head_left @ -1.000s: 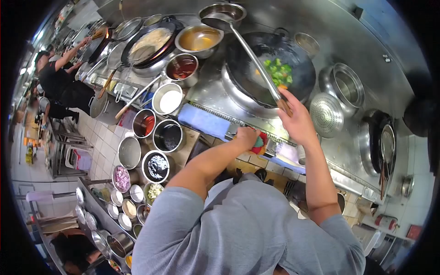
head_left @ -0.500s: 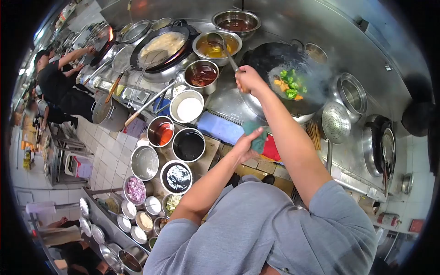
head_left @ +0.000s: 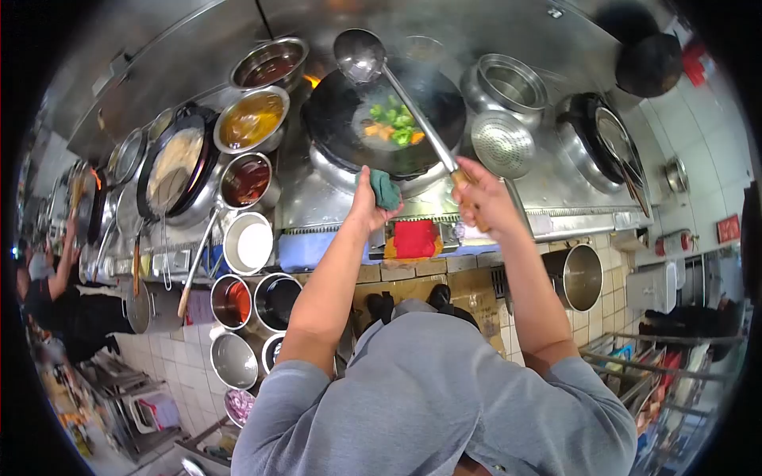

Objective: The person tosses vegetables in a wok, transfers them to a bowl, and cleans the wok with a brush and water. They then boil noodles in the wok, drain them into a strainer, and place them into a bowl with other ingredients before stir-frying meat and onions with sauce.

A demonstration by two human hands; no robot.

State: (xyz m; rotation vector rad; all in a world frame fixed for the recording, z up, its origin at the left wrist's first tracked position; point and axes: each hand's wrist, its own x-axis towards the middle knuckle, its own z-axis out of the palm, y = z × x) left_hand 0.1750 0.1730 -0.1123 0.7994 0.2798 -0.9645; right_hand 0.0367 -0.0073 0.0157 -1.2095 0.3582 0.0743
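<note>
The right hand has its fingers curled round the wooden handle of a ladle, whose shaft slants away from it, forward and to the left. The ladle's bowl is raised past the wok's far-left side, well ahead of both hands; whether it carries anything is hard to tell. The left hand is half closed, thumb up, on a folded green cloth. That hand is at the near edge of the wok — touching it or just apart, I cannot say.

In the wok, ahead of and between the hands, sit green and orange vegetables. A red cloth lies closer to the body, between the hands; a strainer is just beyond the right one. Left of the left hand stand a pot of red sauce and a white pot.

The ladle should feel stiff and head-heavy at that reach, so the wood is the place to hold it, where it likely stays cooler than the steel. The cloth looks soft and light, easily bunched in the palm. The wok is probably heavy and hot — its rim best taken only through cloth.
</note>
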